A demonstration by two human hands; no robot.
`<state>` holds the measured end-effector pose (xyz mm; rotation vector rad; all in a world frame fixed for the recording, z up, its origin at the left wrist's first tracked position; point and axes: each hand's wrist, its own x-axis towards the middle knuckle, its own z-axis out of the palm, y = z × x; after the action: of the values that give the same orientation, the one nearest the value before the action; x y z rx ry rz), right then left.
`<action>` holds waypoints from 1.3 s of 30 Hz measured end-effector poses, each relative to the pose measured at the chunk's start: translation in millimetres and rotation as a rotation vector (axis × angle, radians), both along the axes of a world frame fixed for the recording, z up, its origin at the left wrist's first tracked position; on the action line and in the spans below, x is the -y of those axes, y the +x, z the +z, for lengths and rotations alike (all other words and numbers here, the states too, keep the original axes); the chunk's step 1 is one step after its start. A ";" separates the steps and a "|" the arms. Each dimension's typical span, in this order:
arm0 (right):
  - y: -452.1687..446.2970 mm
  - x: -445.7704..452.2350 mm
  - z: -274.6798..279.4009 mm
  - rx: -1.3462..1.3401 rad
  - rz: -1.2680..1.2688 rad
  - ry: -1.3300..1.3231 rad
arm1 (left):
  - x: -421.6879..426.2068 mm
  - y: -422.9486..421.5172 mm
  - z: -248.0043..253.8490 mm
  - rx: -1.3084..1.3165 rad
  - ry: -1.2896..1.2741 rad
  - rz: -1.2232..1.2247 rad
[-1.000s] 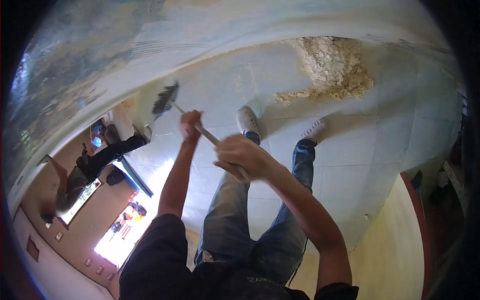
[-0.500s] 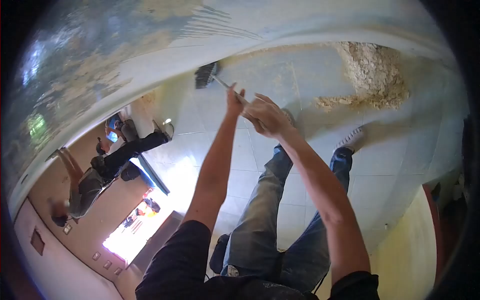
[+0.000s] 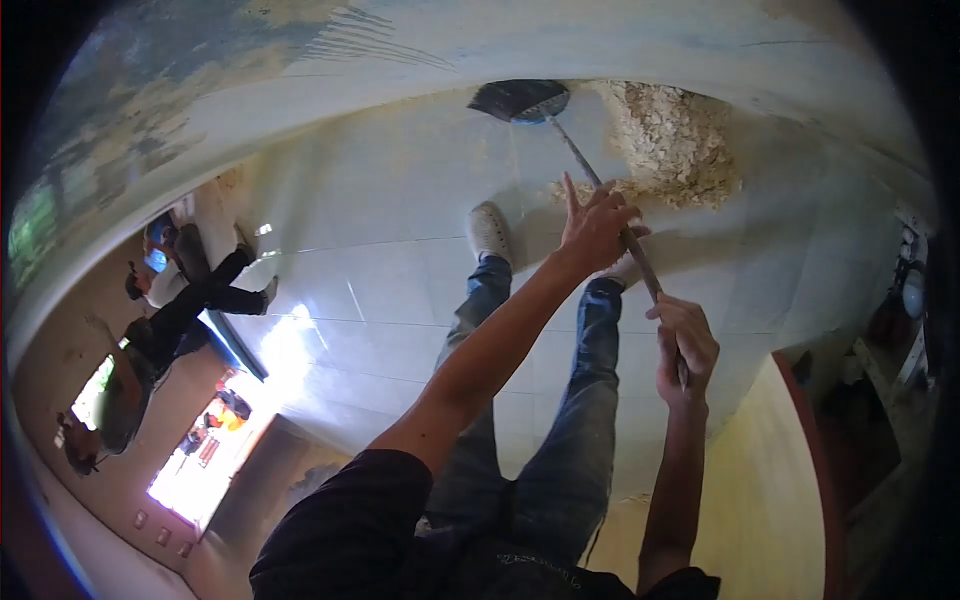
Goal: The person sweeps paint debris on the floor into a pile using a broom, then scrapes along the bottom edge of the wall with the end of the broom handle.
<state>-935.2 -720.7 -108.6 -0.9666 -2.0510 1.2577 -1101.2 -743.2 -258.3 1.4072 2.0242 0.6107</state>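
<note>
Near me, a person in faded blue jeans (image 3: 560, 465) and pale perforated shoes (image 3: 489, 232) is standing on a floor of large pale grey tiles (image 3: 380, 210), holding a long-handled broom with dark bristles and a slim greyish-brown stick (image 3: 520, 101) across the body. The broom's head is sitting at the far edge of the floor, beside the foot of a curving wall patchily painted in blue, white and tan (image 3: 270, 60). It is lying just left of a big heap of cream and tan flakes (image 3: 672, 140), while the stick is slanting back toward the near right.

The left hand (image 3: 598, 230) is gripping the stick farther along; most of its fingers are curling round the wood, and one is sticking out toward the far side. The right hand (image 3: 688, 348) is clasping the stick close to its near end, its fingers bending around it.

Over to the left, another person in dark trousers (image 3: 180, 315) is leaning near a bright doorway (image 3: 205, 450). On the right, a yellowish partition with a red edge (image 3: 770, 490) is standing.
</note>
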 end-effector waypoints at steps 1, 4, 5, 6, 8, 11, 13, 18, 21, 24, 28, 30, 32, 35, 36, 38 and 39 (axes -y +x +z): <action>5.0 -5.0 18.8 0.100 0.031 -0.017 | -8.2 -1.4 13.9 0.022 -0.099 -0.143; 20.2 -0.5 56.9 0.123 0.017 -0.082 | -6.9 14.7 27.1 -0.089 0.035 -0.221; 26.2 -1.5 76.2 0.235 0.060 -0.160 | -1.4 15.0 33.7 -0.079 0.087 -0.215; 32.9 -1.2 93.8 0.345 0.104 -0.239 | 4.6 12.3 39.3 -0.074 0.136 -0.209; 50.1 -3.7 120.8 0.532 0.314 -0.430 | 15.0 -4.1 48.2 -0.042 0.107 -0.328; 65.5 -2.8 130.7 0.480 0.604 -0.733 | 31.9 -24.2 56.5 0.026 0.065 -0.566; 65.1 -4.5 123.2 0.472 0.740 -0.956 | 46.3 -25.5 46.6 0.105 -0.298 -0.827; 64.0 20.1 56.6 0.132 0.756 -1.555 | 103.2 -38.9 27.4 0.046 -0.237 -0.657; 24.0 40.2 34.4 0.243 0.490 -1.769 | 122.8 -65.5 26.3 -0.005 -0.062 -0.439; -25.7 50.4 27.0 0.204 0.272 -1.724 | 141.6 -89.1 16.9 -0.050 -0.058 -0.359; -72.1 46.4 18.7 0.323 0.089 -1.868 | 151.7 -118.8 28.5 -0.106 -0.126 -0.174; -86.1 49.1 -1.7 0.482 0.558 -1.079 | 158.9 -134.6 32.7 -0.088 -0.129 -0.101; -96.9 60.7 -37.6 0.345 0.566 -0.722 | 166.1 -156.3 29.6 -0.229 -0.285 -0.053; -149.3 43.9 -66.5 0.292 0.677 -0.870 | 175.1 -197.2 15.3 -0.347 -0.322 0.103; -177.9 27.9 -61.7 0.426 0.679 -1.244 | 179.2 -211.0 6.7 -0.346 -0.243 0.197; -211.2 30.8 -97.9 0.347 0.589 -1.312 | 181.8 -233.0 -22.1 -0.398 -0.092 0.406; -230.3 32.8 -116.8 0.323 0.530 -1.397 | 185.2 -242.1 -44.4 -0.415 -0.126 0.471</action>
<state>-1165.5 -753.6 -225.4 -1.1946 -1.4373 3.1425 -1343.3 -928.4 -302.6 1.0452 2.7093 0.3876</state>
